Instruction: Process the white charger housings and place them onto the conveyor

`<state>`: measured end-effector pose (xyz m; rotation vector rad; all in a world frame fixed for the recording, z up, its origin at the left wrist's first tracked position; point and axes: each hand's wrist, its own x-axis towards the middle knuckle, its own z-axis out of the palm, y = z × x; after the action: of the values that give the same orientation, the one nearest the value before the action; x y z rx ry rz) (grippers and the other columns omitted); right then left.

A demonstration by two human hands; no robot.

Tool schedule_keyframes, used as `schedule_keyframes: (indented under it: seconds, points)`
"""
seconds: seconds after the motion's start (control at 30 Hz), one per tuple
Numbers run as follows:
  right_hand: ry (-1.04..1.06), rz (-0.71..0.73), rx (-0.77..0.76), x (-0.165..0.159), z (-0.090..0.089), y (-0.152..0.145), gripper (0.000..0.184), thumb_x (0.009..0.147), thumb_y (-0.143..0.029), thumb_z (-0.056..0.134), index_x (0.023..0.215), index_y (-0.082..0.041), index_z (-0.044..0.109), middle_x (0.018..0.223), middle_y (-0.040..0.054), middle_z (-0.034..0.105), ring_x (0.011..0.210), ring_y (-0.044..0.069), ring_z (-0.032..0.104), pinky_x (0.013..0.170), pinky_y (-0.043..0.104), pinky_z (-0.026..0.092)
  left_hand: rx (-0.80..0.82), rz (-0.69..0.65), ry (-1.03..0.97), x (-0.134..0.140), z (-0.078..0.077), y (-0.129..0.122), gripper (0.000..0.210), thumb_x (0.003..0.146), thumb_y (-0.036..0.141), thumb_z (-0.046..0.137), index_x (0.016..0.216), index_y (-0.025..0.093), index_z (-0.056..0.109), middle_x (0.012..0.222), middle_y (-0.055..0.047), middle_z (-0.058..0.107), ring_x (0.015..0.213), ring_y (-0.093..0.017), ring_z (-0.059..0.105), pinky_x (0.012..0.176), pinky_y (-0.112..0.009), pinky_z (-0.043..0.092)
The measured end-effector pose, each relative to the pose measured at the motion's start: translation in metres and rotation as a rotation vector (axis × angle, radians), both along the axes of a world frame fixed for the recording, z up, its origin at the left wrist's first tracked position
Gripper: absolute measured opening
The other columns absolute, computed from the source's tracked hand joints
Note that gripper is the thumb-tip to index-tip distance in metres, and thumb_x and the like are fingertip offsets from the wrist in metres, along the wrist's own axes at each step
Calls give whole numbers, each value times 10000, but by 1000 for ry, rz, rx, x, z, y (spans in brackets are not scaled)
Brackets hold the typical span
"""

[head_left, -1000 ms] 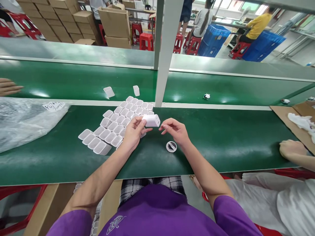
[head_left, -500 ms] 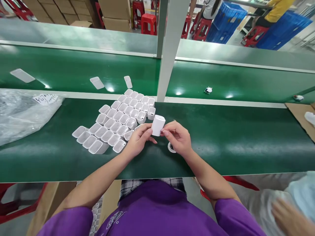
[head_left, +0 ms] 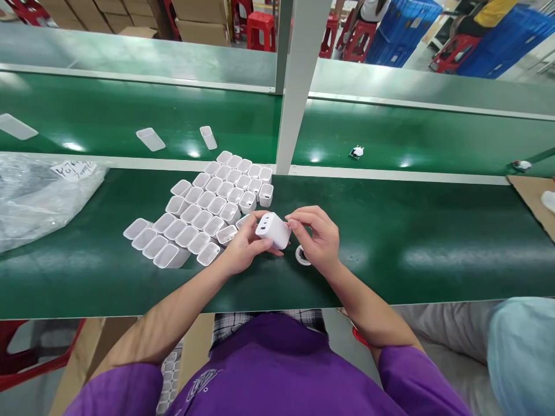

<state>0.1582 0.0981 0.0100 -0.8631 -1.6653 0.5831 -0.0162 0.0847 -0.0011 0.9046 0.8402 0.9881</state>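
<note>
My left hand (head_left: 248, 245) grips a white charger (head_left: 274, 231) between thumb and fingers, above the green bench. Its end with small port slots faces left and up. At the charger's right end, my right hand (head_left: 316, 236) has thumb and forefinger pinched together; whether something small sits between them is hidden. Under the right hand lies a white ring (head_left: 302, 256) with a dark centre, partly covered. Left of my hands stand rows of white open-topped charger cases (head_left: 191, 214), packed close together, the nearest just beside my left hand.
Behind the bench runs a green conveyor belt (head_left: 243, 110) carrying loose white cases (head_left: 150, 139) and a small circuit part (head_left: 357, 152). A white post (head_left: 297, 86) rises at centre. A clear plastic bag (head_left: 47, 196) lies left, cardboard (head_left: 535, 202) right. Another person's light-blue sleeve (head_left: 522, 352) shows lower right.
The charger has been tipped in my left hand so its slotted end now shows at the left. Pieces on the belt have shifted left. The neighbour's hand at lower right has gone from view.
</note>
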Motion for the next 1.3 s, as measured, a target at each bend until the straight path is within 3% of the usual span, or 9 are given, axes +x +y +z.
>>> schedule_keyframes:
  seconds: [0.23,0.57,0.87,1.1,1.3]
  points:
    - [-123,-47,203,-5,-3,-1,123,913,-119,609,930,-204,697,892,33,694,784,136,666,713,253,570,65,-10,16,2,-4,-3,463,727,375,756,1126,220,581,1057,-43,581,868,-178,624,654,-338,650]
    - [-195,-83,327,-2,-5,-2,141,896,-77,622,962,-182,689,923,51,717,816,141,695,743,229,598,246,4,181,3,-7,-5,462,803,396,700,1213,233,563,1092,-49,606,891,-173,638,701,-309,639]
    - [-281,-116,391,-1,-7,-2,191,890,-62,611,1024,-181,679,968,63,732,807,153,710,709,232,587,451,53,534,-1,-8,-5,503,830,424,663,1273,216,546,1106,-64,665,834,-151,644,657,-231,556]
    - [-370,-156,476,-2,-8,-2,158,891,-67,622,1013,-157,664,944,77,740,799,159,719,685,229,589,625,49,828,-3,-6,-5,526,901,480,543,1347,218,448,1270,-86,646,1101,-217,653,877,-316,559]
    - [-444,-146,517,-1,-13,-2,180,896,-76,611,1047,-155,667,927,83,742,768,163,720,677,235,606,767,87,1044,-5,-13,-6,513,940,432,494,1381,204,370,1248,-109,657,1035,-223,689,816,-326,570]
